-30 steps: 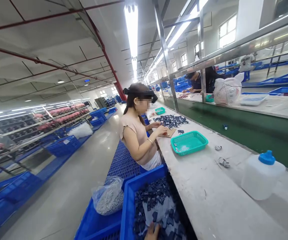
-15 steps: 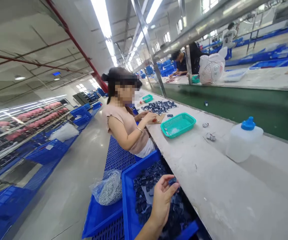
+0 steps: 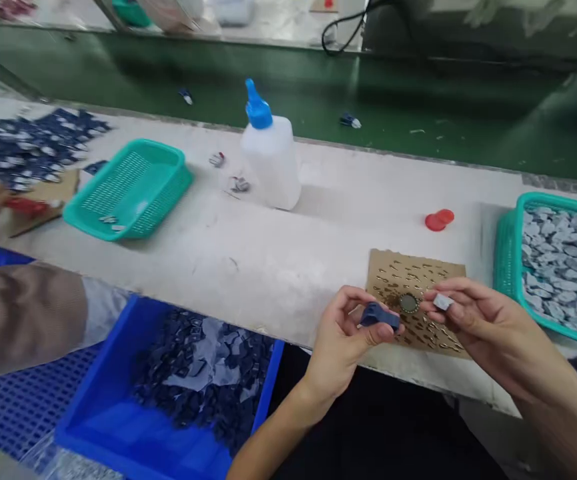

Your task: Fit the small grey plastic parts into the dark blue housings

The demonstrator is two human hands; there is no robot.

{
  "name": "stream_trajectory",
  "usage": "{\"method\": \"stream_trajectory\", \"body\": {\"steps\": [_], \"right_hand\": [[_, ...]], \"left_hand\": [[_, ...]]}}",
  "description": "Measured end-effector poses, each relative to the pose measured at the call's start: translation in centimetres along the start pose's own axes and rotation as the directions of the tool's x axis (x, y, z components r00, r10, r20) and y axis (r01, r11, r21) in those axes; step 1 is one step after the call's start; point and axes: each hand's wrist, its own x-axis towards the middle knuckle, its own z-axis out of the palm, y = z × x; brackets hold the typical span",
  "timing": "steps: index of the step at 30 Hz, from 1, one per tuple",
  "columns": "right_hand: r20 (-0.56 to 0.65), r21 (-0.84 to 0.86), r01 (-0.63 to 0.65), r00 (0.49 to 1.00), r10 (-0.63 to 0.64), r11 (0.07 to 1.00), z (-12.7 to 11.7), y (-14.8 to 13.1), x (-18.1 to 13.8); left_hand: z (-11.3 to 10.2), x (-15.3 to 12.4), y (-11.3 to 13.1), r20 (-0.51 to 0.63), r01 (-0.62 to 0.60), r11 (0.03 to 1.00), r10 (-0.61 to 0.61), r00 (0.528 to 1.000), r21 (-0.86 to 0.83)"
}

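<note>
You're pinching the dark blue piece (image 3: 379, 315) in your left hand (image 3: 347, 337) | right hand (image 3: 473, 319) is gripping the small grey piece (image 3: 442, 303) | both hovering over the cardboard (image 3: 418, 277) on the tabletop (image 3: 278, 253) | bringing them together squarely, keeping fingertips clear.

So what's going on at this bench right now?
A person's left hand pinches a small dark blue part and the right hand pinches a small grey piece, both held over a cardboard sheet at the table's edge. A glue bottle, teal basket and blue bin of dark parts sit around; a co-worker's arm is at left.
</note>
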Motion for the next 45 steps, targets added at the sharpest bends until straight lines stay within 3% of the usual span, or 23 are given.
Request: {"method": "stream_trajectory", "body": {"steps": [6, 11, 15, 18, 22, 27, 32, 38, 42, 45], "right_hand": [[0.055, 0.126, -0.144, 0.989, 0.138, 0.982, 0.7, -0.2, -0.1], [0.047, 0.068, -0.109, 0.993, 0.105, 0.992, 1.0, -0.2, -0.5], [-0.051, 0.016, -0.036, 0.998, 0.037, 0.999, 1.4, 0.2, -0.9], [-0.084, -0.104, 0.065, 0.994, -0.074, 0.992, 1.2, 0.5, -1.3], [-0.073, -0.298, 0.146, 0.982, -0.175, 0.943, 0.8, 0.4, -1.8], [-0.083, -0.207, 0.110, 0.988, -0.130, 0.972, 1.7, -0.1, -1.3], [-0.073, -0.164, 0.073, 0.994, -0.086, 0.984, 1.9, -0.4, -0.7], [-0.057, -0.139, 0.043, 0.997, -0.052, 0.989, 1.4, -0.3, -0.8], [-0.118, -0.295, 0.136, 0.977, -0.177, 0.946, 0.9, -0.1, -1.2], [-0.103, -0.458, 0.146, 0.971, -0.215, 0.877, 0.4, 0.0, -1.5]], "left_hand": [[0.4, -0.1, -0.2, 0.152, 0.265, 0.920, -0.229, 0.961, -0.288], [0.6, -0.2, -0.6, 0.147, 0.380, 0.778, -0.356, 0.923, -0.500], [0.3, 0.0, -0.7, 0.210, 0.434, 0.677, -0.390, 0.896, -0.594], [-0.2, 0.1, -0.6, 0.218, 0.423, 0.708, -0.366, 0.905, -0.565], [-0.5, 0.2, -0.3, 0.161, 0.326, 0.852, -0.284, 0.945, -0.411], [-1.3, 0.1, 0.0, 0.100, 0.126, 0.973, -0.108, 0.989, -0.193], [-2.5, -0.2, 0.0, 0.198, 0.101, 0.992, -0.085, 0.976, -0.070], [-2.7, -0.1, -0.3, 0.099, 0.004, 0.999, 0.000, 0.995, -0.037], [-3.0, 0.2, -0.4, 0.105, -0.060, 0.998, 0.062, 0.993, -0.023], [-3.3, 0.2, -0.4, 0.144, -0.009, 0.998, 0.018, 0.989, -0.065]]}}
